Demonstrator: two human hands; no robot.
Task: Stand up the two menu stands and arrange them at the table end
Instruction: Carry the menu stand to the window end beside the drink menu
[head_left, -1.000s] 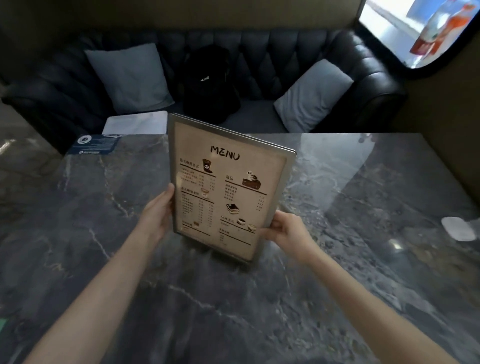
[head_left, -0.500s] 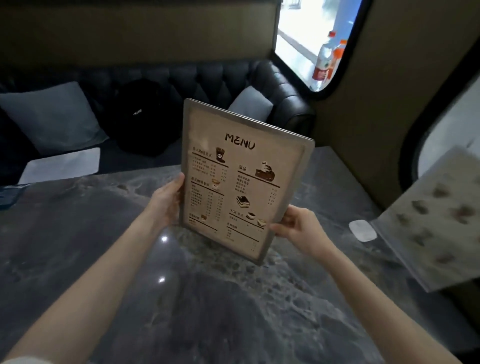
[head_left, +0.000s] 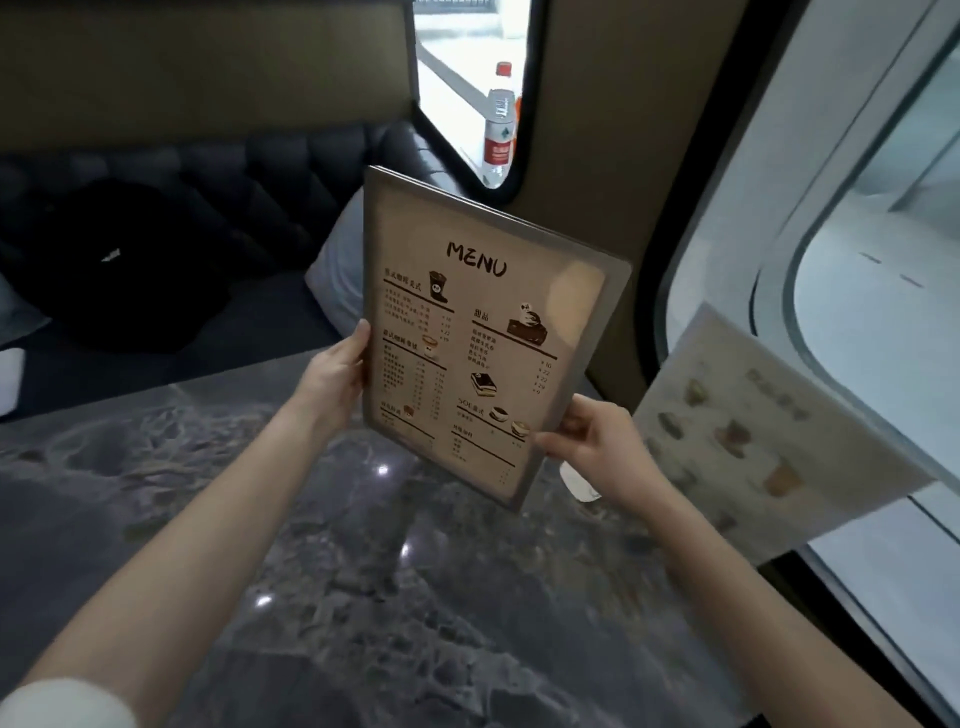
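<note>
A framed beige menu stand (head_left: 483, 332), headed MENU, is held upright and slightly tilted above the dark marble table (head_left: 363, 571). My left hand (head_left: 337, 369) grips its left edge. My right hand (head_left: 587, 441) grips its lower right corner. A second menu stand (head_left: 769, 441), pale with drink pictures, stands at the table's right end by the window, blurred.
A black tufted sofa (head_left: 234, 171) runs along the far side, with a black bag (head_left: 124, 265) and a grey cushion (head_left: 337, 280) on it. A water bottle (head_left: 500, 124) stands on the window ledge. A small white object (head_left: 579, 480) lies on the table behind my right hand.
The view has swung to the right. Both hands have carried the menu stand toward the table's window end, nearer the second stand.
</note>
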